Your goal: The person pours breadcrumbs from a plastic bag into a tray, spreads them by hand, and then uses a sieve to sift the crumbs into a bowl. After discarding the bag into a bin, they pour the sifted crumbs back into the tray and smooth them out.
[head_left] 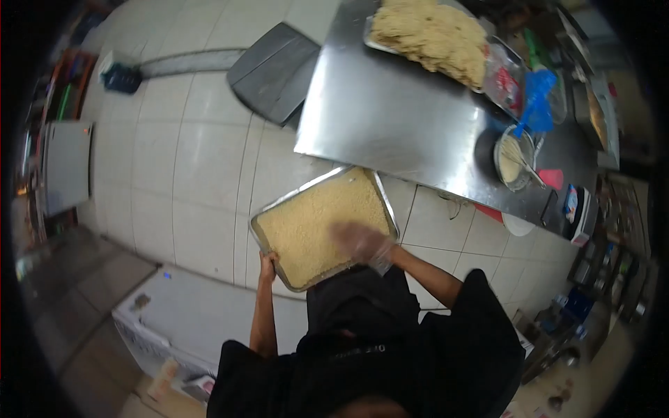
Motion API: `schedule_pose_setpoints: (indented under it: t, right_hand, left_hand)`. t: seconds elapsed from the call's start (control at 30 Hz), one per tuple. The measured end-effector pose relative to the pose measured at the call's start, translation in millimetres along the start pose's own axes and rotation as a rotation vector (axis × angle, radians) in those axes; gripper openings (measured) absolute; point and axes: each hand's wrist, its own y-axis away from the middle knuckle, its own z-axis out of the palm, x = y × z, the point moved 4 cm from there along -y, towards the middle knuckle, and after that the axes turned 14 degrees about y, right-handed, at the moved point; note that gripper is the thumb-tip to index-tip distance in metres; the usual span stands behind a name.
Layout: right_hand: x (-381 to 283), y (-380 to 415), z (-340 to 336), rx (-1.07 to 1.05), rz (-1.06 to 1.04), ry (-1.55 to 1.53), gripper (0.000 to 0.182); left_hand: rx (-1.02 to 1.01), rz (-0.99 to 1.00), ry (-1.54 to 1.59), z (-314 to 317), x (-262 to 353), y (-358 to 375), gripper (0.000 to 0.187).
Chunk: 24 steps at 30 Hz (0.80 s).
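Note:
A metal tray (388,204) is held tilted in front of my body, with a pale yellow crumb-like layer (296,233) spread across it. My left hand (268,265) is closed around the tray's lower left rim. Over the right part of the crumbs is my right hand (360,240), covered by a clear plastic glove. Motion smears its fingers, so their pose and anything in them cannot be made out. The tray's far corner lies close to the front edge of the steel table (390,111).
On the table are a large heap of yellowish food (428,35), a bowl with a whisk (512,160), a blue plastic bag (538,101) and a pink cup (550,178). A grey bin (273,73) stands beside the table. A white chest freezer (202,306) is at lower left.

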Motion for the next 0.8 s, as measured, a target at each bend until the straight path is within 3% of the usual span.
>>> schedule_pose_setpoints:
  t: [0.03, 0.1, 0.13, 0.2, 0.3, 0.33, 0.37, 0.4, 0.43, 0.47, 0.5, 0.53, 0.6, 0.63, 0.73, 0.8]
  right_hand:
    - [-11.7, 9.3, -10.5, 0.157, 0.02, 0.285, 0.041]
    - [-63.8, 3.2, -54.5, 0.522, 0.263, 1.05, 0.043]
    - [-19.5, -0.2, -67.5, 0.454, 0.435, 0.871, 0.043]
    - [-18.0, 0.0, -59.3, 0.24, 0.744, 0.398, 0.043]
    - [-34.2, -19.5, -13.9, 0.109, 0.5, 0.363, 0.044]
    - [-25.1, -18.5, -10.9, 0.084, 0.616, 0.4, 0.044]
    - [0.2, -18.4, -17.1, 0.067, 0.73, 0.441, 0.045]
    - [19.8, -18.2, -16.0, 0.037, 0.839, 0.47, 0.046]
    - [36.3, -12.2, -14.8, 0.247, 0.745, 0.181, 0.05]
    - [-51.3, -36.5, -37.2, 0.394, 0.714, -0.04, 0.049]
    - [-16.5, -29.9, -24.9, 0.387, 0.617, 0.102, 0.048]
    - [19.6, -19.2, -19.9, 0.393, 0.524, 0.253, 0.048]
    - [-13.5, -17.2, -53.3, 0.427, 0.68, 0.186, 0.045]
    - [-40.2, -18.1, -64.3, 0.437, 0.757, 0.144, 0.043]
    - [-101.3, -14.2, -101.4, 0.643, 0.685, -0.196, 0.041]
    - [-89.7, 10.4, -116.7, 0.689, 0.634, 0.041, 0.046]
  left_hand:
    - [-0.042, 0.057, 0.109, -20.0, -3.3, 6.3, 0.009]
    - [-0.019, 0.054, 0.024, -52.9, 0.8, 22.8, 0.026]
    - [-0.035, 0.088, 0.01, -41.5, -18.1, -36.4, 0.035]
    - [0.063, 0.095, 0.01, -76.4, -17.1, -28.3, 0.045]
    - [0.049, 0.143, 0.163, -69.7, 25.4, 28.5, 0.052]
    - [0.019, 0.163, 0.234, -47.5, 55.4, 61.5, 0.053]
    - [0.024, 0.278, 0.239, -13.7, 77.6, 76.3, 0.027]
    - [0.051, 0.316, 0.141, -34.1, 69.1, 57.3, 0.027]
    - [0.088, 0.34, 0.036, -61.1, 57.9, 45.3, 0.028]
    - [0.179, 0.418, -0.101, -32.6, 91.4, 70.3, 0.028]
    - [0.072, 0.375, -0.066, -56.9, 94.3, 42.8, 0.035]
    - [0.02, 0.333, 0.024, -36.1, 108.2, 49.9, 0.032]
    - [-0.102, 0.245, 0.195, 30.7, 157.7, 92.0, 0.027]
    - [-0.002, 0.363, 0.096, 61.4, 166.3, 107.2, 0.016]
    - [-0.028, 0.449, -0.144, 69.2, 169.0, 43.5, 0.013]
    - [-0.377, -0.108, 0.04, 92.2, 190.1, 21.1, 0.014]
